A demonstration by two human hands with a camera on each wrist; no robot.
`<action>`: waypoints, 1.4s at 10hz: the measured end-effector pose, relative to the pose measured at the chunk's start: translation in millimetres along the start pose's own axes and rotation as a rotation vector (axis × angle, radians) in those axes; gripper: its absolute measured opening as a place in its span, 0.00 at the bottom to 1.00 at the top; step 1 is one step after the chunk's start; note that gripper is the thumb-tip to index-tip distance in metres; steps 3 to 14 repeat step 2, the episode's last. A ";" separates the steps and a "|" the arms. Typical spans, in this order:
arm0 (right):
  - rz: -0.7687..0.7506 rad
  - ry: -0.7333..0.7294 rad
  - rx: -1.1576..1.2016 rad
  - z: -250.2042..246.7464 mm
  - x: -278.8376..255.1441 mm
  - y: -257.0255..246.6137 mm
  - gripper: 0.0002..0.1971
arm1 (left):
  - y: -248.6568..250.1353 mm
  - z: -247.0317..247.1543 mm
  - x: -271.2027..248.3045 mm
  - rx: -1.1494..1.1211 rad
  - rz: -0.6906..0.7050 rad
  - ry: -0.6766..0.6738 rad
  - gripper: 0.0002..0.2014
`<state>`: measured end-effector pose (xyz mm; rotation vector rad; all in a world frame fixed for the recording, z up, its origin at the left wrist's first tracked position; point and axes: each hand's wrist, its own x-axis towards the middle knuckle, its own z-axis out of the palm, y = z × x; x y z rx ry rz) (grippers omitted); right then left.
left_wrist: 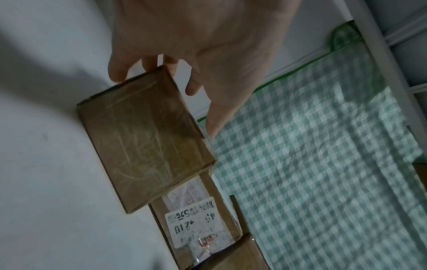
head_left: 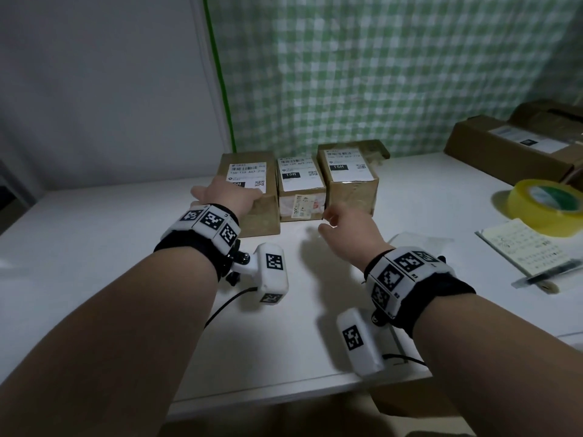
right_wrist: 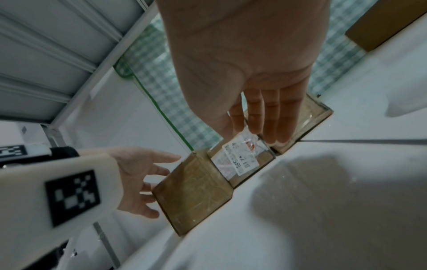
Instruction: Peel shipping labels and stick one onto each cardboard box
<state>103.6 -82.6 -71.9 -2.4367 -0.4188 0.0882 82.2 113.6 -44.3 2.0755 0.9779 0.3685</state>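
Three cardboard boxes stand in a row at the back of the white table (head_left: 94, 247), each with a white shipping label on top. My left hand (head_left: 235, 195) rests with straight fingers on the front of the left box (head_left: 263, 216), covering the lower part of its label (head_left: 249, 171). In the left wrist view the fingers reach over that box's (left_wrist: 143, 142) top edge. My right hand (head_left: 337, 223) hovers empty just before the middle box (head_left: 301, 205) and the right box (head_left: 351, 193), fingers relaxed. The middle box's front bears a small old sticker (right_wrist: 240, 160).
A yellow tape roll (head_left: 549, 206), a notepad (head_left: 530, 244) and a pen (head_left: 549, 274) lie at the right. Larger cardboard boxes (head_left: 511, 152) sit at the back right. A clear sheet (head_left: 419, 244) lies beside my right hand. A green checked curtain (head_left: 410, 74) hangs behind.
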 end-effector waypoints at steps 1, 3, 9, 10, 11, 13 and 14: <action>-0.011 0.016 0.034 -11.2 -10.8 -7.3 0.12 | 5.9 -13.9 -11.5 0.000 0.009 0.034 0.30; -0.029 0.083 0.145 -29.1 -18.8 -16.3 0.09 | 20.3 -28.0 -26.2 -0.149 0.144 -0.032 0.33; -0.029 0.083 0.145 -29.1 -18.8 -16.3 0.09 | 20.3 -28.0 -26.2 -0.149 0.144 -0.032 0.33; -0.029 0.083 0.145 -29.1 -18.8 -16.3 0.09 | 20.3 -28.0 -26.2 -0.149 0.144 -0.032 0.33; -0.029 0.083 0.145 -29.1 -18.8 -16.3 0.09 | 20.3 -28.0 -26.2 -0.149 0.144 -0.032 0.33; -0.029 0.083 0.145 -29.1 -18.8 -16.3 0.09 | 20.3 -28.0 -26.2 -0.149 0.144 -0.032 0.33; -0.029 0.083 0.145 -29.1 -18.8 -16.3 0.09 | 20.3 -28.0 -26.2 -0.149 0.144 -0.032 0.33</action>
